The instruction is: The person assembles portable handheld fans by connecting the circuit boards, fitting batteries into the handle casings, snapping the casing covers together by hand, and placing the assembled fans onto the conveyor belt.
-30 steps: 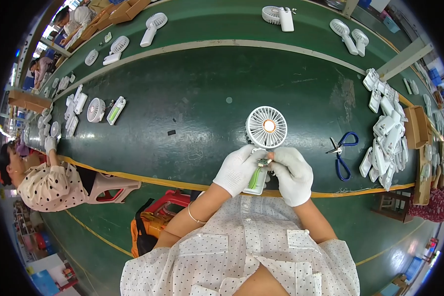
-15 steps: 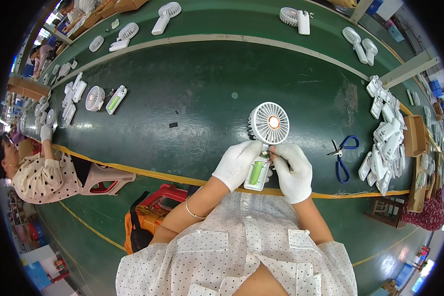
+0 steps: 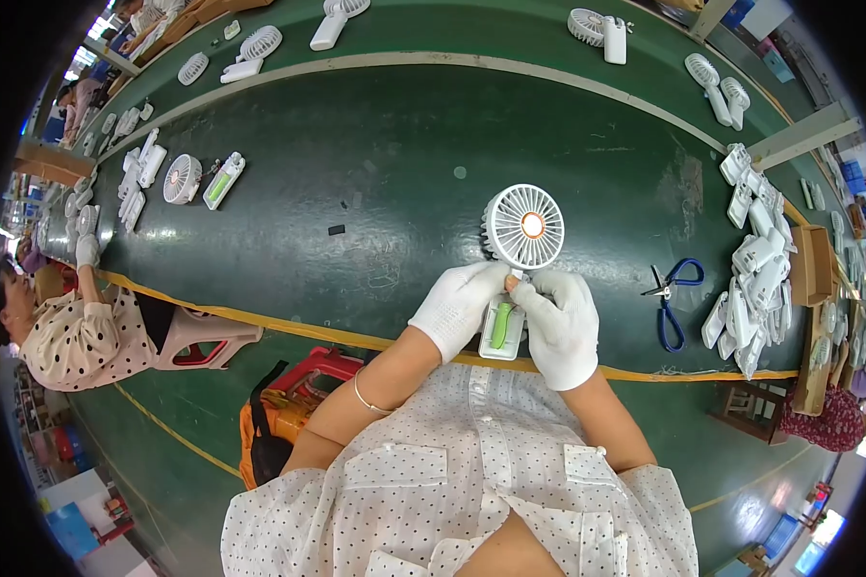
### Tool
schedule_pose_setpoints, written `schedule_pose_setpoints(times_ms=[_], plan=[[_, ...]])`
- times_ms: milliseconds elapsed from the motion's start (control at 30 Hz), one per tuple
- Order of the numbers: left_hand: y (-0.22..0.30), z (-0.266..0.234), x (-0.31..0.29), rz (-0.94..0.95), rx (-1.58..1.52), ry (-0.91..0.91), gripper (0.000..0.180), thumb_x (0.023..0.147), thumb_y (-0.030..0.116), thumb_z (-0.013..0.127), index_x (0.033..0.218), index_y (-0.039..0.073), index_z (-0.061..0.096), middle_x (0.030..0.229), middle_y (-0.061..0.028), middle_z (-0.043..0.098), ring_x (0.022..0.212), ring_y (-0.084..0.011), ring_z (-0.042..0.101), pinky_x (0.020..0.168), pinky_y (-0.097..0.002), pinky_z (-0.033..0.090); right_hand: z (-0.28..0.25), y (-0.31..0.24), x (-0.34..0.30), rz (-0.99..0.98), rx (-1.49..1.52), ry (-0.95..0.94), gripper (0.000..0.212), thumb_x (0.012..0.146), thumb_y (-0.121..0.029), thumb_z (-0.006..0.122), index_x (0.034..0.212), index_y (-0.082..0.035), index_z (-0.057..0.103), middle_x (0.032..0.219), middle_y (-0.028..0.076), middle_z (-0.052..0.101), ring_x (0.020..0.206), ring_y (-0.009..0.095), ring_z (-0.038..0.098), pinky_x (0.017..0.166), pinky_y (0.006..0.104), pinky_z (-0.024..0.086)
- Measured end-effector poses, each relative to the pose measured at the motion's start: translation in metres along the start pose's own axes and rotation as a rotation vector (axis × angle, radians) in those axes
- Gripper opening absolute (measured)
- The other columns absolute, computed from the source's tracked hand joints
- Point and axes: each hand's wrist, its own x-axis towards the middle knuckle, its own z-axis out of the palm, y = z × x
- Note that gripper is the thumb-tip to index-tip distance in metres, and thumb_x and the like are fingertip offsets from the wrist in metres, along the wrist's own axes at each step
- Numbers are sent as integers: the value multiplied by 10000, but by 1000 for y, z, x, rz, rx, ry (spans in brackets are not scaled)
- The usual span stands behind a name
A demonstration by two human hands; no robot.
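A white handheld fan with a round grille (image 3: 525,227) and an orange-ringed centre lies at the table's front edge. Its opened white handle (image 3: 497,353) holds a green battery cell (image 3: 500,325). My left hand (image 3: 460,310), in a white glove, closes around the upper left side of the handle, near the neck. From the other side my gloved right hand (image 3: 562,327) has its thumb and fingers pinched together at the same neck. Both sets of fingertips meet just under the grille, covering whatever small part or wire lies between them.
Blue-handled cutters (image 3: 672,306) lie to my right, before a heap of white fan casings (image 3: 758,269) and a cardboard box (image 3: 812,265). Left of me are a fan head (image 3: 182,180), an open handle (image 3: 224,181) and a black piece (image 3: 337,230). A co-worker (image 3: 72,332) sits far left.
Both hands have drawn closer together at the fan's neck. The wires seen at my right fingertips earlier are now covered. The grille has shifted slightly away from me.
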Motion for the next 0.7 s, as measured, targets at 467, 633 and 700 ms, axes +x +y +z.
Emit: schedule_pose_setpoints(times_ms=[467,633,700], plan=[[-2,-9,1,302,519,-117,195,936,176,602,1034,12,643,959,-154,677,889,-276,667,772,-348,537,5,-1,-5,-88,-27,60,213,734,-46,709,942,-88,689,952,77,655,802,277,614,686,354,513],[8,4,-1,82,218,56,325,976,293,564,1028,-8,673,942,-67,657,858,-122,590,805,-278,474,4,-1,-7,-100,-44,16,208,728,-44,699,931,-86,688,1024,77,663,843,271,637,724,346,532],[0,2,2,101,243,74,314,980,281,558,1052,-5,667,963,-63,656,868,-116,589,808,-274,473,4,-3,-8,-75,-47,31,184,730,-50,698,910,-84,687,1023,77,663,850,272,634,723,345,531]])
